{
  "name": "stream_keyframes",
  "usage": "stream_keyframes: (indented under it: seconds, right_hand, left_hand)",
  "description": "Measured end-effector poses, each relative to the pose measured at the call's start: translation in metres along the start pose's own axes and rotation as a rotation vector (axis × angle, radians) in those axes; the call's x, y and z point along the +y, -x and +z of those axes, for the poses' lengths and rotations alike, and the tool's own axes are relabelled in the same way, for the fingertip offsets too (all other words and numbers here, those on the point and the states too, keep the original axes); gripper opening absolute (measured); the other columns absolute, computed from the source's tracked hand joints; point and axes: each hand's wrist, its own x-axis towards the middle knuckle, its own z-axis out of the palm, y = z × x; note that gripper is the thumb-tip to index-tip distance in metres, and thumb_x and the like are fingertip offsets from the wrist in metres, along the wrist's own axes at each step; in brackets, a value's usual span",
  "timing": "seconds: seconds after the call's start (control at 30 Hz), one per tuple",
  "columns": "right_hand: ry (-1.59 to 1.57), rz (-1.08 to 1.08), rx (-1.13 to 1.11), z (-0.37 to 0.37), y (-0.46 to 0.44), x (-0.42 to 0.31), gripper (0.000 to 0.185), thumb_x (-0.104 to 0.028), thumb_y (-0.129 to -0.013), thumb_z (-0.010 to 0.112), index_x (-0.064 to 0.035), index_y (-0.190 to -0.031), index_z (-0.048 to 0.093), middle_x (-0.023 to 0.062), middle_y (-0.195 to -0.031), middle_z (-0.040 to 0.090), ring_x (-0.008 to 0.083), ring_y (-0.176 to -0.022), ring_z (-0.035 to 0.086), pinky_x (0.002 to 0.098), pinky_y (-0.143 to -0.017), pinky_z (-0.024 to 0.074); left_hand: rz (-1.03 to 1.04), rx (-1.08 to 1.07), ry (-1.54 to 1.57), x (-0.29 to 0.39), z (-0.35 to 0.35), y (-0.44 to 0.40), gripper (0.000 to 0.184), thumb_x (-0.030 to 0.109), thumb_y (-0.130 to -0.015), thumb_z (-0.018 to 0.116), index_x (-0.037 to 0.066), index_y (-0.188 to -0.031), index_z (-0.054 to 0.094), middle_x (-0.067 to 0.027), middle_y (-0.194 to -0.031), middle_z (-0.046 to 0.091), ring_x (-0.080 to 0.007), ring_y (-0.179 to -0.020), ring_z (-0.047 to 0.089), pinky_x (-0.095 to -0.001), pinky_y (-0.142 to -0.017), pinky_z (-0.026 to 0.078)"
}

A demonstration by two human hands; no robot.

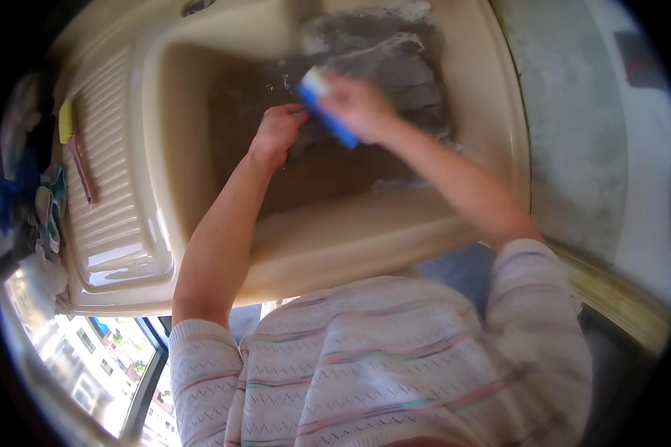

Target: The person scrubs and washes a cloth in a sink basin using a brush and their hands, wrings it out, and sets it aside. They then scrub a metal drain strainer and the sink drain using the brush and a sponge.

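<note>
My right hand (361, 104) is closed around a blue-and-white scrub brush (328, 112), smeared by motion, above a soapy grey cloth (402, 63). The wet cloth lies spread in the basin of a beige sink (484, 97), with white suds on its far part. At the cloth's near left edge, my left hand (278, 132) has its fingers pinched together on the fabric. The left fingertips come close to the brush. Murky brownish water (291, 182) covers the basin floor.
Left of the basin is a ridged washboard (108, 171), on which a yellow-bristled brush with a pink handle (78, 153) rests. Several cloths (48, 201) hang or lie beyond the sink's left edge. A window (119, 365) is at lower left, a pale wall (574, 119) at right.
</note>
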Motion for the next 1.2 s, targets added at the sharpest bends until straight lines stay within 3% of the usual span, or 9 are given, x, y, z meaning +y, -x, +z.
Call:
stream_keyframes:
  seconds: [0.03,0.13,0.27,0.43,0.6,0.77,0.97,1.1,1.2]
  right_hand:
    - [0.178,0.029,-0.114,0.021,0.011,-0.018,0.048,-0.032,-0.082,0.053,-0.0150,-0.125,0.044,0.0178,-0.108,0.056,0.0316,-0.095,0.055,0.0391,-0.083,0.0430]
    - [0.674,-0.182,-0.064,0.039,-0.013,0.081,0.043,-0.034,-0.081,0.050,-0.0209,-0.122,0.046,0.0199,-0.105,0.050,0.0358,-0.095,0.055,0.0431,-0.077,0.0457]
    - [0.871,0.258,-0.146,-0.064,-0.027,0.091,0.039,-0.034,-0.084,0.046,-0.0215,-0.121,0.047,0.0191,-0.108,0.051,0.0327,-0.098,0.054,0.0429,-0.077,0.0460]
    - [0.314,0.266,-0.068,-0.082,-0.016,0.011,0.043,-0.040,-0.082,0.047,-0.0256,-0.123,0.045,0.0220,-0.095,0.056,0.0322,-0.093,0.056,0.0417,-0.077,0.0467]
    - [0.591,-0.144,-0.142,0.027,-0.002,0.042,0.046,-0.039,-0.082,0.048,-0.0254,-0.126,0.041,0.0202,-0.107,0.049,0.0362,-0.094,0.055,0.0422,-0.080,0.0456]
    - [0.828,0.370,-0.159,-0.084,-0.024,0.077,0.044,-0.035,-0.083,0.049,-0.0153,-0.122,0.046,0.0184,-0.109,0.052,0.0322,-0.098,0.054,0.0411,-0.085,0.0431]
    - [-0.142,0.326,0.018,-0.144,-0.029,0.078,0.044,-0.037,-0.082,0.056,-0.0080,-0.115,0.051,0.0101,-0.090,0.061,0.0169,-0.088,0.059,0.0334,-0.080,0.0465]
    - [-1.058,0.398,-0.477,-0.147,-0.031,0.044,0.040,-0.032,-0.084,0.056,-0.0044,-0.112,0.052,0.0058,-0.091,0.060,0.0131,-0.085,0.057,0.0274,-0.069,0.0480]
    - [0.577,-0.155,-0.041,-0.084,-0.030,0.017,0.045,-0.038,-0.079,0.057,-0.0122,-0.116,0.053,0.0134,-0.095,0.061,0.0233,-0.086,0.059,0.0338,-0.070,0.0465]
  left_hand:
    - [-0.006,0.049,-0.041,-0.001,-0.004,0.004,0.027,0.013,-0.079,0.058,-0.005,-0.099,0.058,-0.0098,-0.087,0.060,-0.0159,-0.076,0.056,-0.0280,-0.069,0.046]
    - [-0.045,0.132,-0.081,0.009,-0.013,0.015,0.030,0.013,-0.076,0.059,-0.005,-0.101,0.058,-0.0107,-0.091,0.059,-0.0167,-0.084,0.053,-0.0290,-0.073,0.043]
    - [-0.038,0.047,-0.101,0.014,-0.007,0.011,0.030,0.012,-0.075,0.059,-0.005,-0.100,0.059,-0.0097,-0.091,0.059,-0.0162,-0.085,0.052,-0.0277,-0.075,0.041]
    - [-0.018,0.017,-0.143,0.008,-0.001,0.006,0.020,0.013,-0.080,0.056,-0.003,-0.092,0.061,-0.0062,-0.080,0.061,-0.0122,-0.072,0.055,-0.0269,-0.065,0.045]
    - [0.057,0.155,-0.343,0.015,-0.003,0.019,0.023,0.014,-0.080,0.057,-0.003,-0.095,0.061,-0.0074,-0.084,0.061,-0.0124,-0.075,0.055,-0.0265,-0.068,0.045]
    - [0.004,0.033,-0.232,0.027,0.003,0.021,0.029,0.017,-0.080,0.058,-0.003,-0.100,0.059,-0.0071,-0.088,0.062,-0.0133,-0.078,0.055,-0.0266,-0.072,0.044]
    - [-0.023,-0.031,-0.252,0.017,-0.003,0.011,0.030,0.019,-0.081,0.058,-0.001,-0.103,0.059,-0.0063,-0.092,0.062,-0.0131,-0.084,0.055,-0.0266,-0.074,0.044]
    - [-0.089,-0.092,-0.206,0.015,-0.008,0.010,0.034,0.022,-0.080,0.060,-0.002,-0.103,0.059,-0.0057,-0.094,0.061,-0.0122,-0.087,0.054,-0.0269,-0.076,0.043]
    - [0.040,-0.100,-0.436,0.011,-0.007,0.008,0.036,0.023,-0.079,0.060,-0.002,-0.104,0.058,-0.0054,-0.093,0.062,-0.0121,-0.084,0.055,-0.0270,-0.073,0.044]
